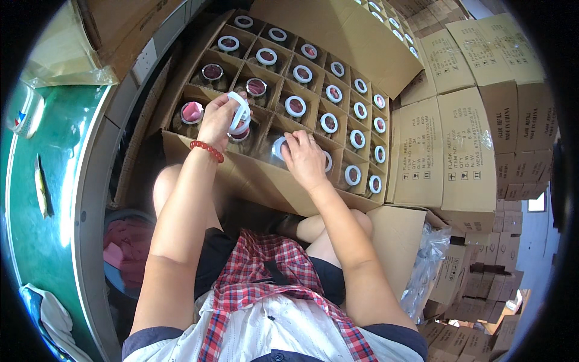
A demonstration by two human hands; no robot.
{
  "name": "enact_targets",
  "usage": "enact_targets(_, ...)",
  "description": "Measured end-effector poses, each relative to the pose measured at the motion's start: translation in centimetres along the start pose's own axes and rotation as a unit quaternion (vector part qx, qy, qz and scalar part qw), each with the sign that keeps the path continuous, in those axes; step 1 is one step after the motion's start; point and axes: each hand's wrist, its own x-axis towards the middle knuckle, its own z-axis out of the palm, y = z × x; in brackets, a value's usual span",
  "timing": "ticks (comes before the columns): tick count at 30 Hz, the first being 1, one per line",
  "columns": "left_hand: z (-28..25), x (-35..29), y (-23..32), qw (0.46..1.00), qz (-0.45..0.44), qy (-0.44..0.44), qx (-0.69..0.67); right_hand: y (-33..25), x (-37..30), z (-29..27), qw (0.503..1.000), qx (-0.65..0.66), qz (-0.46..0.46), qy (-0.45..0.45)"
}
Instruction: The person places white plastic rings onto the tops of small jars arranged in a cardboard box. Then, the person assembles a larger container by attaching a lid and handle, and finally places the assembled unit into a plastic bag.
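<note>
Below both grips lies your red checked cloth apron (259,256). Your left grip (218,117), beaded bracelet (206,151) at its wrist, pinches a smooth, white ring (240,112), tilted between thumb and fingers above the carton. Your right grip (304,158) reaches forward, palm down, its bent fingers on another white ring (278,148); you cannot tell whether they pinch or merely touch it. Under and beyond both grips, the brown cardboard carton (253,175) holds round-mouthed, shiny jars (256,87) in square cells, most ringed white. Well left of your left grip stands a glossy green worktop (57,145); right of your right grip, stacked cardboard boxes (464,145).
</note>
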Motion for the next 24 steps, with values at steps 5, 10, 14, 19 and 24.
enact_targets(5,0.2,-0.2,0.1,1.0,-0.003,-0.006,0.015,-0.9,1.8,0.2,1.0,0.005,-0.014,-0.019)
enact_targets(10,-0.1,0.0,-0.2,1.0,0.006,-0.001,-0.004,-0.8,2.0,0.0,0.997,0.044,-0.051,-0.048)
enact_targets(14,-0.5,0.3,-0.3,0.999,0.022,0.029,0.028,1.6,0.2,-0.6,0.988,0.113,-0.085,-0.06)
enact_targets(19,-1.1,0.7,-0.8,0.998,0.022,0.038,0.05,1.9,0.1,-1.1,0.99,0.109,-0.081,-0.034)
enact_targets(24,-1.2,0.6,-1.2,0.99,0.007,-0.024,0.141,-1.8,3.2,-4.8,0.965,0.263,0.022,-0.005)
